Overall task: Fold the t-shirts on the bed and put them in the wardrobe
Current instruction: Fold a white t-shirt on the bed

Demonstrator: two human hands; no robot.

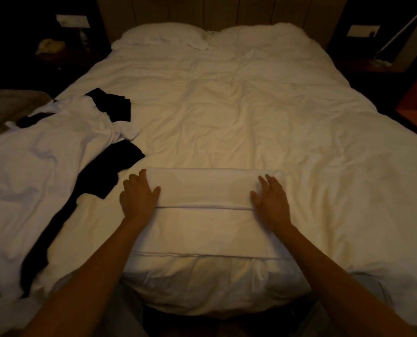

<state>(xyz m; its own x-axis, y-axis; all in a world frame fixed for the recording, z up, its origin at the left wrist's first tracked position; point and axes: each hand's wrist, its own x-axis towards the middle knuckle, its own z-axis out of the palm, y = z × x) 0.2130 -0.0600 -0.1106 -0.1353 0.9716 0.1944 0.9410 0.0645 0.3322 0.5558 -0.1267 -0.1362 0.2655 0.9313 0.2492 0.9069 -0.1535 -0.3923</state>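
Presently, these were our notes from the head view.

Shirt in work: we saw a white t-shirt (206,210) lying flat near the foot of the bed (251,105), already folded into a wide band, with its far portion doubled back so that a folded edge ran across the middle between our two hands.

Left hand: our left hand (138,197) rested on the left end of the upper fold, palm down, fingers slightly bent and lying over the cloth edge, thumb out on top of the fabric. We could not tell whether the fingertips hooked under the layer.

Right hand: our right hand (272,199) lay at the right end of the same fold, fingers straight and a little spread, pointing away from us, pressing or touching the cloth rather than gripping it.

Pile still to do: we noted a heap of white shirts (44,152) on the left side of the bed, loose and crumpled, with black shirts (110,166) tangled through and under it. The heap lay just beside the left hand, apart from the folded piece.

Bedding: white wrinkled duvet; two pillows (163,36) at the headboard.

Surroundings: dim; a lamp (394,37) stood at far right.
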